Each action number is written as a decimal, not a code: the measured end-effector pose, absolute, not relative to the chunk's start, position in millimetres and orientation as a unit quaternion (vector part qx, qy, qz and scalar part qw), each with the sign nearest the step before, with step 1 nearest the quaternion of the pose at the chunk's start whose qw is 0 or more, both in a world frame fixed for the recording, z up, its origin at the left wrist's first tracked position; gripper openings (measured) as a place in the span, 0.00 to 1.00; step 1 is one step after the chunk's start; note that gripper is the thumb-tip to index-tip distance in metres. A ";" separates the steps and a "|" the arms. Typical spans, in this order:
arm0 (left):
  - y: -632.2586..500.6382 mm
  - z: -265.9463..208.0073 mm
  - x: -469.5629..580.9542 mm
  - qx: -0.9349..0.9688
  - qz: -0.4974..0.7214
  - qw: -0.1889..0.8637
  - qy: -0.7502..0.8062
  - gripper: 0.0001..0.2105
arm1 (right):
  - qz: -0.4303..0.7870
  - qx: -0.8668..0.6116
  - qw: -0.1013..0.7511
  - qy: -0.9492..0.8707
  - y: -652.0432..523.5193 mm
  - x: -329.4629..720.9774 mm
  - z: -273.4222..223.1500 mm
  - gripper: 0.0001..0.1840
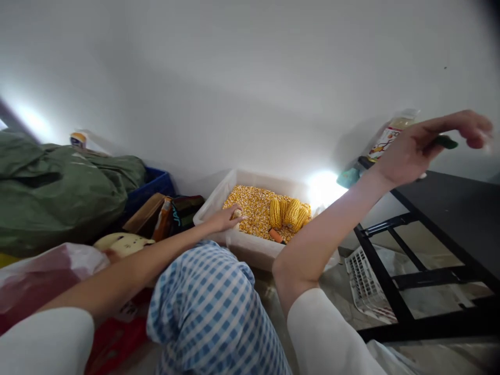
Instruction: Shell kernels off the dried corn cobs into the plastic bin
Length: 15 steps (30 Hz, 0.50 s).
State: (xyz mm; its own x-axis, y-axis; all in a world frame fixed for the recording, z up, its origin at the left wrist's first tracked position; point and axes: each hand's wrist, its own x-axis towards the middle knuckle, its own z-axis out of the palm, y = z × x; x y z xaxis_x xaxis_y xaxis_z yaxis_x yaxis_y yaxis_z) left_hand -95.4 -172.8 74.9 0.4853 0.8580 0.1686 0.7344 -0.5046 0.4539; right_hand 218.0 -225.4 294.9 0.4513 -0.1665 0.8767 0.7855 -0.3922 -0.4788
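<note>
Low by the wall stands a whitish plastic bin [213,202] holding loose yellow corn kernels [250,200]. Several ears of corn [294,212] lie on the kernels at its right side, near a small orange-brown piece [275,236]. My left hand [223,219] is over the bin's left front rim, its fingers closed around a small pale piece that looks like the end of a corn cob [236,213]. Raised to the right, above the black table, is my right hand [425,143]. Its fingers are bent and apart, with a dark green piece [446,141] at the thumb, possibly a cover on it.
A black table [461,208] with a metal frame stands at right, bearing a labelled bottle [390,135]. Below is a white plastic basket [369,284]. At left are a green cloth bundle [58,192], a blue crate [156,182] and a plush toy [123,243]. My checked-cloth knee [214,312] is in front.
</note>
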 end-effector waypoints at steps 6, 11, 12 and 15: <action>-157.1 71.2 -81.7 0.846 0.214 0.254 0.417 0.14 | -0.395 -0.653 0.534 -0.364 -168.9 187.2 294.2 0.40; -140.1 65.0 -61.1 0.861 0.166 0.318 0.361 0.17 | -0.372 -0.687 0.451 -0.432 -109.8 158.6 290.3 0.35; -138.0 63.7 -57.9 0.862 0.165 0.319 0.358 0.19 | -0.374 -0.706 0.417 -0.433 -100.1 152.7 288.1 0.34; -136.3 60.4 -53.2 0.864 0.161 0.332 0.343 0.24 | -0.430 -0.739 0.311 -0.414 -76.4 136.8 278.8 0.34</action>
State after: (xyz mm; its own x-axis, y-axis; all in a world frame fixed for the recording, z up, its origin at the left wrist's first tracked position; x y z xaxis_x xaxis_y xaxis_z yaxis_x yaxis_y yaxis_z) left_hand -53.2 -136.3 60.4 0.7137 0.6986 0.0499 0.4849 -0.5443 0.6845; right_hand 136.8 -76.4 278.8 0.2863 0.3449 0.8939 0.8805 -0.4627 -0.1035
